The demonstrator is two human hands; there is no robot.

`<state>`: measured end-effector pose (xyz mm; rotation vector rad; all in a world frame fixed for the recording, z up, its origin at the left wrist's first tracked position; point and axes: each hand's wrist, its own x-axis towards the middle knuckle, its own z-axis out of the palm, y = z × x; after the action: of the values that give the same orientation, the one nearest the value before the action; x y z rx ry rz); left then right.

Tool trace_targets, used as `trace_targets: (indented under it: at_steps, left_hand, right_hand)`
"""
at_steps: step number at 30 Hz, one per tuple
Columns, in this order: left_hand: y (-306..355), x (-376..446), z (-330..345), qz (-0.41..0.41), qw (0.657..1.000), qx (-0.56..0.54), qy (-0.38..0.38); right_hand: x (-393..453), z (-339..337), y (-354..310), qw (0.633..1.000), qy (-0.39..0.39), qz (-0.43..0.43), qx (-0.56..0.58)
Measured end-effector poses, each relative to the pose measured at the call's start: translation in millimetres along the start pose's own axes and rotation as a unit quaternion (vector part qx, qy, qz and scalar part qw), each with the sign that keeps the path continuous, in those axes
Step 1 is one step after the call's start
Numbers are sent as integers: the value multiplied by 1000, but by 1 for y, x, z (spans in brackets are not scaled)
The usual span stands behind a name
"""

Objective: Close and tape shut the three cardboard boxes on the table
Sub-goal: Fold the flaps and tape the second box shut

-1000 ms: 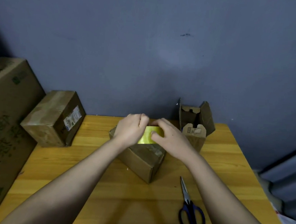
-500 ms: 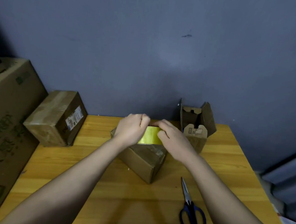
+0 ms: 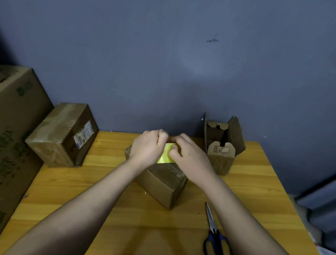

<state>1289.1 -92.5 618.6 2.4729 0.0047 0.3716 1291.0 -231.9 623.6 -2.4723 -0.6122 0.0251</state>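
Both hands curl tight on the yellow tape (image 3: 166, 154): left hand (image 3: 149, 146) and right hand (image 3: 187, 156) pinch it atop the middle box (image 3: 163, 183), table (image 3: 118, 193) centre; small box (image 3: 222, 145) gapes open.

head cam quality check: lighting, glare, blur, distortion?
Head view: dim overall, with one soft bright patch on the wall; the yellow tape shines between the left hand and right hand; forearm shadows fall on the table; wide-angle bending tilts the big carton at the left edge; focus slightly soft, the label on the left box unreadable.
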Motion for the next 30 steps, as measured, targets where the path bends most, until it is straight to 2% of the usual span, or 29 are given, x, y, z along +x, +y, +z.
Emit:
trace_targets:
  at_steps: [6,20,25,30]
  left_hand:
    - [-2,0,-1,4,1000,2,2]
    - [-4,-2,3,-3,1000,1,6]
    - [-6,-4,1,2,1000,-7,3]
    - [-3,-3,-2,8,1000,-12,2]
  right_hand:
    - [-2,-2,6,997,-8,24,70]
    - [3,2,5,998,24,44,28]
    - [5,-6,9,987,-18,79,140]
    - [4,-4,6,994,9,52,92]
